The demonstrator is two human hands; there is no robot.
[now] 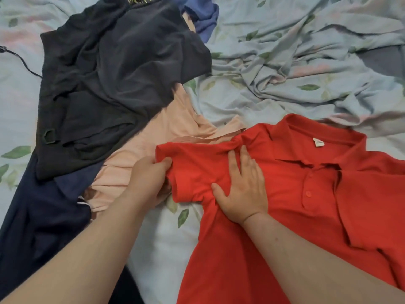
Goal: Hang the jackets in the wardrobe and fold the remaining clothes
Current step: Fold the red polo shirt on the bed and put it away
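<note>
Rumpled pale-blue bedsheet (306,69) with a leaf print carries everything you are working on, and the wardrobe is not in view.

Nearest you, toward the bed's near right corner, one red polo shirt (295,205) lies front-up with its collar pointing at the far side. Your left hand (151,178) pinches the hem of the shirt's sleeve (186,170) between thumb and fingers. Your right hand (243,189) lies flat and spread on the shoulder seam beside it, pressing the cloth down without gripping anything.

You look to be at the folding step, not the hanging one: the sleeve is being straightened or readied to turn in over the chest. The next move probably calls for keeping the flat hand as an anchor while the pinching hand carries the sleeve across toward the placket, then smoothing the crease.

Just beyond your left hand, one peach garment (166,132) lies spread, its edge tucked under the red sleeve. At the bed's near left edge lies one navy garment (37,216). Farther along the left side, one large charcoal garment (109,69) is heaped on the peach one; whether it is a jacket I cannot tell. At the far edge, one blue piece (203,14) peeks out behind it. That makes five garments visible, none yet folded.
</note>
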